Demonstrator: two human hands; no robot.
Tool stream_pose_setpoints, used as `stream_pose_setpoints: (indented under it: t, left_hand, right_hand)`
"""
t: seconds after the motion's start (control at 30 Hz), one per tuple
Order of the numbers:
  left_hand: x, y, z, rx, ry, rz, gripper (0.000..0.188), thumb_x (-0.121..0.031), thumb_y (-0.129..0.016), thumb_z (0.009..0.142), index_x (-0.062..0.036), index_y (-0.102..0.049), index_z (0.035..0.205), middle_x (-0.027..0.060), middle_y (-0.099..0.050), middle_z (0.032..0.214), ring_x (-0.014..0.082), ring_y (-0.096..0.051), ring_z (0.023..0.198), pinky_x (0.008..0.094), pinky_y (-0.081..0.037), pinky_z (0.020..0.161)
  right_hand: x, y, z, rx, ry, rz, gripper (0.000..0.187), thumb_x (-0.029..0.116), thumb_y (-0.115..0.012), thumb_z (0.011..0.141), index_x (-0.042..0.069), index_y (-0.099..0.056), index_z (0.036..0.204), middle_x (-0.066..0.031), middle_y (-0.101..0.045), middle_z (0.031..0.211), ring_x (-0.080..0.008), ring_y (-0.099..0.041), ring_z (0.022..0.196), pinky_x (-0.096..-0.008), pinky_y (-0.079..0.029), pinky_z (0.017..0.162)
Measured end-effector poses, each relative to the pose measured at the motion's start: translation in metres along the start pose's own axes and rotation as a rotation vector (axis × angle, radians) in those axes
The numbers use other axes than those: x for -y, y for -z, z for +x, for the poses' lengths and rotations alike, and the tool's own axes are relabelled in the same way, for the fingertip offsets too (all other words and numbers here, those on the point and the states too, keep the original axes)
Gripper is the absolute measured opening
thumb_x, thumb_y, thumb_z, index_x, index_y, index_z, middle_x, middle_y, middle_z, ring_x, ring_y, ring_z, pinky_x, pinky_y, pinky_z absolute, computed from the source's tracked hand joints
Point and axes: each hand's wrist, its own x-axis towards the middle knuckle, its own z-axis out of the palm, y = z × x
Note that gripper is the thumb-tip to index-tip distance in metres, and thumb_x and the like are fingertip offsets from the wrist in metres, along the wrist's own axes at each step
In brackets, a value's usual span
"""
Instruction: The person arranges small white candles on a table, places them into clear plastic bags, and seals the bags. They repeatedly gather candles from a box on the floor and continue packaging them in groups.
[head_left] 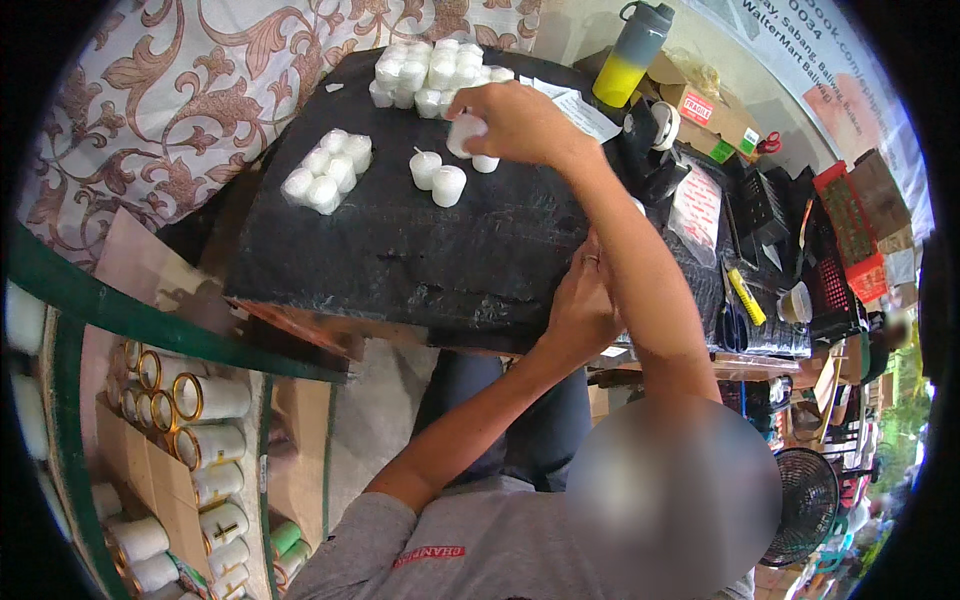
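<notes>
My right hand reaches over the far part of the black-covered table, its fingers closed round a white votive candle. Just below that hand stands another small white candle. Two more loose candles stand close together to its left, one with a wick sticking up and one nearer me. My left hand is at the table's near right part, with my right forearm crossing over it. A ring shows on it, but most of its fingers are hidden.
Wrapped candle packs lie at the left, with a larger stack at the back. A yellow-grey bottle, a tape dispenser, a yellow cutter and scissors line the right side. Shelves of white jar candles stand lower left.
</notes>
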Motion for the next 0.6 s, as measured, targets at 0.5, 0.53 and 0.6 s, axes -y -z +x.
stream_pose_setpoints:
  t: [0.5,0.53,0.6]
  left_hand:
    - [0.001,-0.001,-0.001,0.099,0.01,0.177,0.105,-0.038,-0.074,0.082,0.0082,-0.014,0.155,0.0339,-0.023,0.158,0.0475,-0.022,0.147,0.0467,-0.02,0.121]
    - [0.001,-0.004,0.0,0.091,0.035,0.18,0.105,-0.038,-0.075,0.082,0.0077,-0.015,0.155,0.034,-0.023,0.157,0.0478,-0.022,0.147,0.0475,-0.02,0.121]
    - [0.006,-0.002,-0.003,0.032,-0.072,0.192,0.087,-0.039,-0.069,0.087,0.0076,-0.029,0.15,0.0329,-0.025,0.157,0.0509,-0.024,0.145,0.0521,-0.02,0.12]
  right_hand:
    - [0.016,-0.047,-0.064,-0.115,-0.039,0.133,0.053,0.027,-0.08,0.08,0.006,-0.052,0.12,-0.0231,-0.069,0.107,-0.0392,-0.069,0.097,-0.0456,-0.056,0.085]
    - [0.02,-0.052,-0.059,-0.142,-0.01,0.13,0.053,0.027,-0.079,0.081,0.006,-0.05,0.12,-0.0225,-0.067,0.109,-0.0387,-0.069,0.097,-0.0454,-0.056,0.083]
    - [0.02,-0.066,-0.048,-0.2,0.03,0.108,0.052,0.028,-0.077,0.083,0.006,-0.047,0.121,-0.0212,-0.063,0.114,-0.0376,-0.069,0.097,-0.0451,-0.057,0.08]
